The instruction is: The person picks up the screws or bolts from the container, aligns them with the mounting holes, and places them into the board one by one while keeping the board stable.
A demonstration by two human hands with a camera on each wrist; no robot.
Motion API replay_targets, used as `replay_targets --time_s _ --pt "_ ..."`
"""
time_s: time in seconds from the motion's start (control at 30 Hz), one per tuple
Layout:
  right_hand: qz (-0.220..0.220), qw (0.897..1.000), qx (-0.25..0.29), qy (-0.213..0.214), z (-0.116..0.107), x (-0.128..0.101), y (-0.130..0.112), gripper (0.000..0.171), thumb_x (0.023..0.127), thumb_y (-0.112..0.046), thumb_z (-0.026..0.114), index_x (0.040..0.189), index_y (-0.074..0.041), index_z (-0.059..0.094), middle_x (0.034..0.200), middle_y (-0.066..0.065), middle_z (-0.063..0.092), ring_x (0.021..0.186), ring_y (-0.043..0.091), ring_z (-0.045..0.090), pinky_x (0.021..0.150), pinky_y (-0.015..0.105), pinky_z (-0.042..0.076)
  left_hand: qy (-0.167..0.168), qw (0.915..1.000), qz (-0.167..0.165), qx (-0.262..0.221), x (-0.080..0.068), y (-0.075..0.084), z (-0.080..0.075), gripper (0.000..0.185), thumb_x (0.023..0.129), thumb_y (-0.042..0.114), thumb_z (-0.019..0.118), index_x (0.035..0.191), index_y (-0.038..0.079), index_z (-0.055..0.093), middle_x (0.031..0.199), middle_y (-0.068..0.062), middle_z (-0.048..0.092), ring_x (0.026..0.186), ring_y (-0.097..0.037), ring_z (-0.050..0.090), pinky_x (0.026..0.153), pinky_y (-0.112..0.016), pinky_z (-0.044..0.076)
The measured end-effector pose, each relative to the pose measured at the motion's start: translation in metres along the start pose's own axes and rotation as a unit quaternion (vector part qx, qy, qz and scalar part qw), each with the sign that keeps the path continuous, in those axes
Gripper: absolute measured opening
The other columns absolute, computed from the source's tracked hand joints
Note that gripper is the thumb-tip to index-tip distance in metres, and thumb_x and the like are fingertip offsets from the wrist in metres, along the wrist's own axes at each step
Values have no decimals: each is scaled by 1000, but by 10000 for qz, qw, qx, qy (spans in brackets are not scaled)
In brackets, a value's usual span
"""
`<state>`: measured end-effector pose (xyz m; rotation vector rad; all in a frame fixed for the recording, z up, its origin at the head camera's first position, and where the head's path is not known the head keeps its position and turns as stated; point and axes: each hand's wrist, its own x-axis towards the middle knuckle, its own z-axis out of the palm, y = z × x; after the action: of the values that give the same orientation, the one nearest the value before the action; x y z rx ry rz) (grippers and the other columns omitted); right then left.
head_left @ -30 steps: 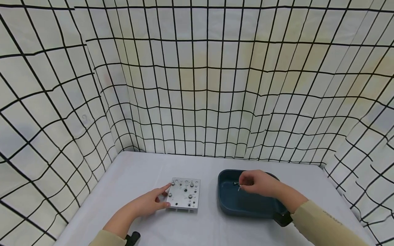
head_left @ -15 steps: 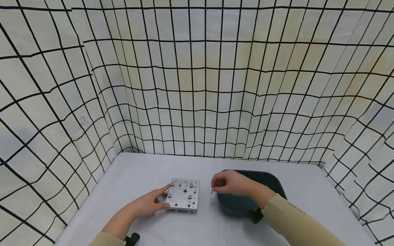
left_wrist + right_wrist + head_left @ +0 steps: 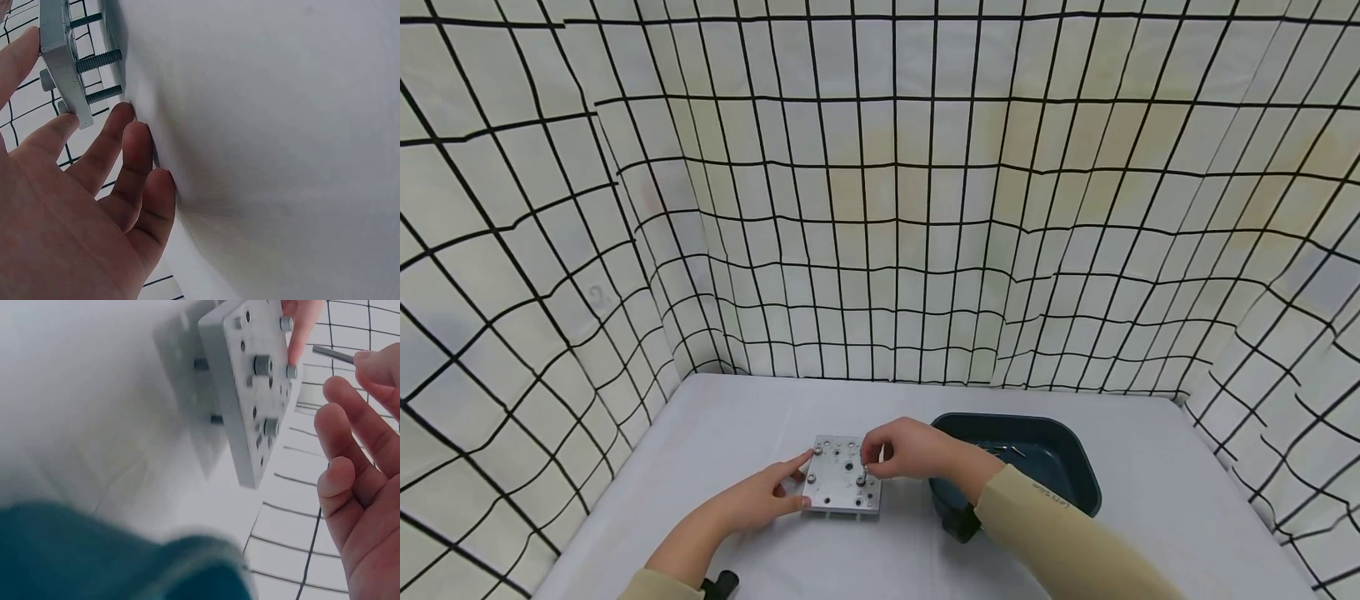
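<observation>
A square metal plate point(image 3: 837, 492) full of holes sits on the table, with several socket-head bolts point(image 3: 263, 365) in it. Threaded shanks point(image 3: 100, 60) stick out beneath the plate. My left hand point(image 3: 752, 498) touches the plate's left edge with forefinger and thumb spread apart; its other fingers are loosely bent in the left wrist view. Over the plate's right part, my right hand point(image 3: 906, 450) pinches a slim metal pin point(image 3: 333, 354) between thumb and forefinger. In the right wrist view the pin is apart from the plate; its other end is hidden by the fingers.
A dark blue tray point(image 3: 1086, 487) stands right of the plate, below the right forearm, with several small metal pieces point(image 3: 1003, 451) inside. White cloth covers the table point(image 3: 760, 408). Walls with black netting point(image 3: 880, 250) enclose the back and sides.
My right hand has come left, out of the tray and over the plate, carrying the metal pin. The left hand has stayed at the plate's edge.
</observation>
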<state>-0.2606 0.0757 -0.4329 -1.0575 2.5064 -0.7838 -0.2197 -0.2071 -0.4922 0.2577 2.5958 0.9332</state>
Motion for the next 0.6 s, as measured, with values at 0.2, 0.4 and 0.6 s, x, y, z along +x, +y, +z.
replay_targets --time_s 0.2,0.4,0.6 --pt "117 9995 -283 -92 12 18 -14 6 93 -22 70 92 -27 69 81 -16 60 76 3 53 67 20 47 -77 9999 113 -67 -2 1 -3 81 86 44 75 155 20 37 125 -4 55 84 -17 50 68 -34 43" --pt "143 9992 -320 -197 23 31 -20 8 93 -21 70 90 -29 68 81 -15 59 76 3 52 67 19 46 -145 9997 194 -77 -3 3 -5 80 88 42 74 155 19 37 125 -4 54 83 -17 50 68 -34 43" --pt "74 9991 -287 -318 30 38 -21 11 92 -17 70 91 -27 68 81 -15 59 76 3 52 68 19 45 -196 9995 245 -97 -3 3 -6 80 88 41 74 155 18 36 125 -5 54 81 -17 50 67 -35 42"
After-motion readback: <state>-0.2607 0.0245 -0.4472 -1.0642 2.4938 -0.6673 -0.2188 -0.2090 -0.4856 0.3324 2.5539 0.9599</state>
